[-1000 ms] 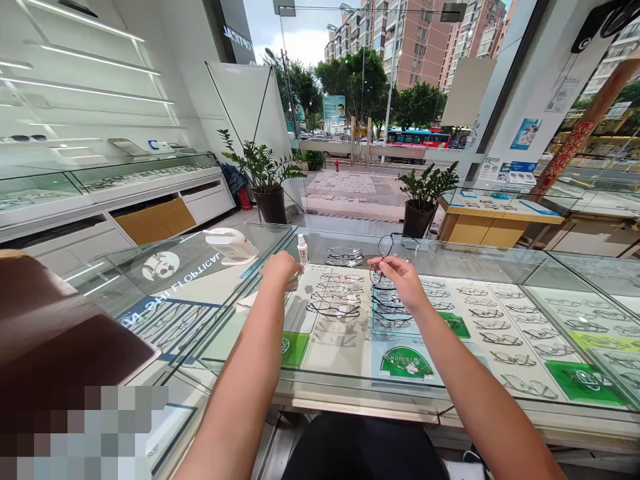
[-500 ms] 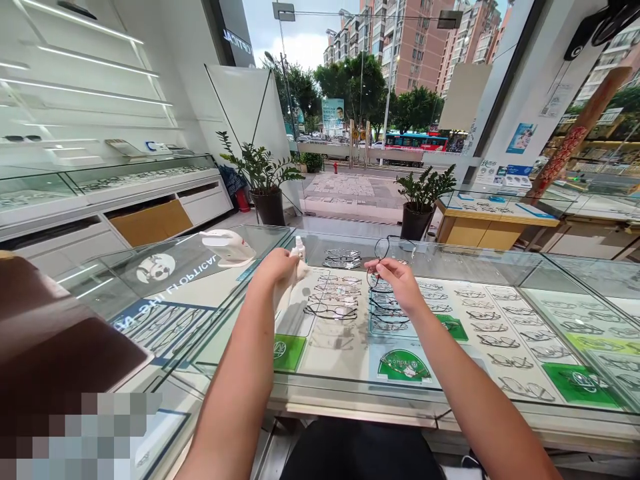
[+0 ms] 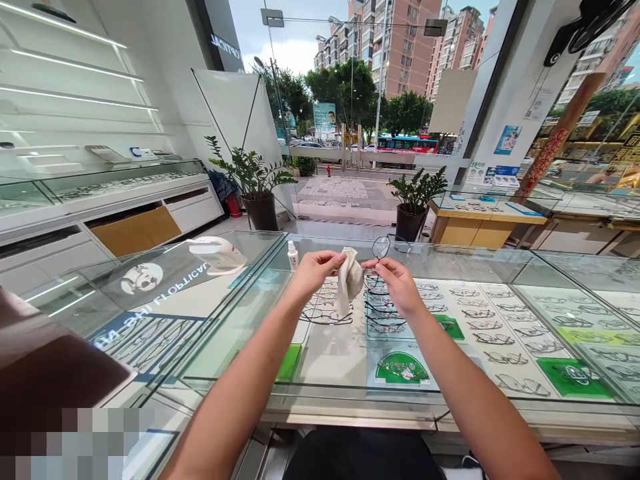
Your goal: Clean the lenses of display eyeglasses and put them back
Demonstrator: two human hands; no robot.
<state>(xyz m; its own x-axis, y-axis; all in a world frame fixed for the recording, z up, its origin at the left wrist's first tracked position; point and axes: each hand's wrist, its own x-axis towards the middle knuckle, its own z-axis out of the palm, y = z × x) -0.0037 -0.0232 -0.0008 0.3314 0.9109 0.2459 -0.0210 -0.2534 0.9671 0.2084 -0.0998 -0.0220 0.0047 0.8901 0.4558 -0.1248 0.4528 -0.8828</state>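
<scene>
My right hand (image 3: 397, 283) pinches a thin black pair of glasses (image 3: 383, 248) and holds it up over the glass counter (image 3: 350, 400). My left hand (image 3: 313, 269) is closed on a pale cleaning cloth (image 3: 349, 283), which hangs down right beside the glasses. Both hands are close together above the rows of displayed frames (image 3: 490, 323) inside the case.
A small white spray bottle (image 3: 293, 255) stands on the counter left of my hands. A white device (image 3: 216, 253) rests farther left. Two potted plants (image 3: 255, 183) stand on the floor beyond, by the shop window. A brown surface (image 3: 45, 360) fills the near left.
My left hand has picked the cloth up from the counter by the bottle and brought it rightward to the glasses. The right hand kept the glasses in about the same place.
</scene>
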